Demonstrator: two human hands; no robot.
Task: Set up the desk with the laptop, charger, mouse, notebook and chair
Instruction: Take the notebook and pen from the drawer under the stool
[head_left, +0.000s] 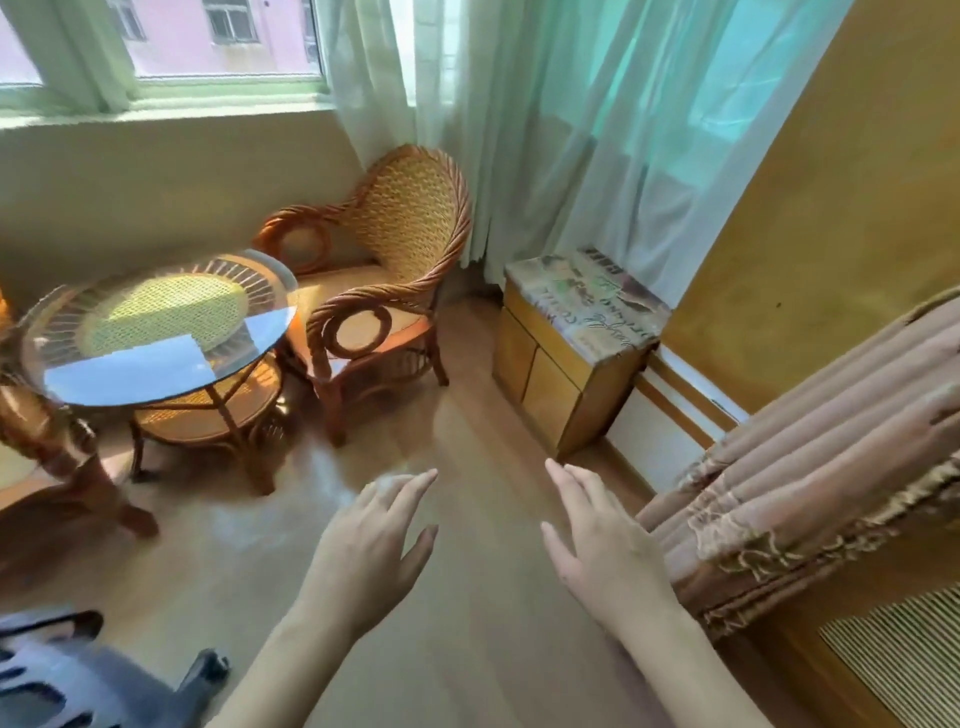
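My left hand (371, 540) and my right hand (605, 545) hang side by side over the wooden floor, palms down, fingers spread, holding nothing. A grey office chair (62, 675) shows only in part at the bottom left corner, with a black armrest and a castor leg, well left of my left hand. No desk, laptop, charger, mouse or notebook is in view.
A rattan armchair (395, 249) stands in the corner by the pale curtains. A round glass-topped rattan table (156, 332) is to its left. A small wooden cabinet (566, 358) sits against the yellow wall. A draped beige bed skirt (810, 457) fills the right.
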